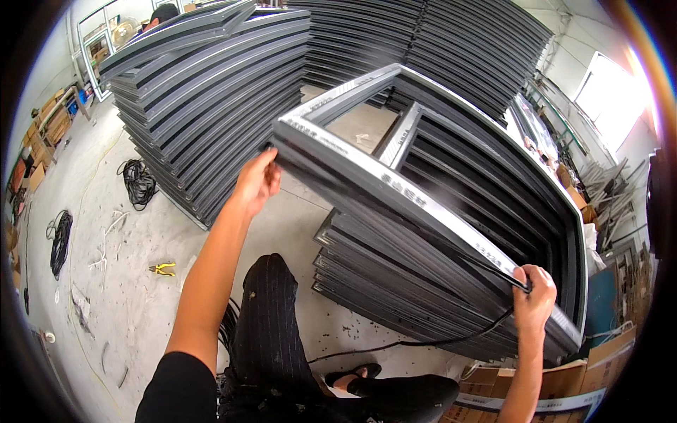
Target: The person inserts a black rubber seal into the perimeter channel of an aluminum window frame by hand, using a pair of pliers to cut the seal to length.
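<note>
A dark grey window frame (331, 150) with a crossbar lies tilted on top of a stack of similar frames (395, 282) in front of me. At its left corner my left hand (257, 182) has its fingers curled, fingertips against the outer edge; whatever they pinch there is too small to make out. My right hand (534, 299), near the right end of the same side, is closed round a black rubber strip (493, 270). From that hand the strip runs left along the frame's side, and a length also hangs down toward the floor by my foot.
Tall stacks of frames stand at left (211, 106) and at the back (423, 35). On the floor at left lie coiled black strips (137, 185) and yellow-handled pliers (163, 269). Cardboard boxes (557, 381) sit at lower right. A person's head (164, 12) shows behind the left stack.
</note>
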